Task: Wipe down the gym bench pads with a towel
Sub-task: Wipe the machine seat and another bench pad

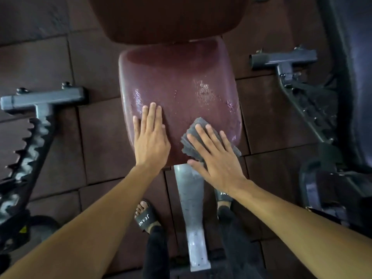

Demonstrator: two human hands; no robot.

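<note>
A dark red seat pad (177, 77) fills the middle of the view, with wet shiny patches near its front. Above it lies the red back pad (167, 17). My left hand (151, 137) rests flat on the seat pad's front left part, fingers together, holding nothing. My right hand (215, 158) presses flat on a folded grey towel (194, 127) at the pad's front right corner. Much of the towel is hidden under that hand.
A grey steel frame beam (191, 208) runs from under the seat toward me, between my sandalled feet. A toothed rack upright (30, 141) stands at the left, another (302, 93) at the right. Dark machinery (332, 188) crowds the right edge. The floor is brown rubber tile.
</note>
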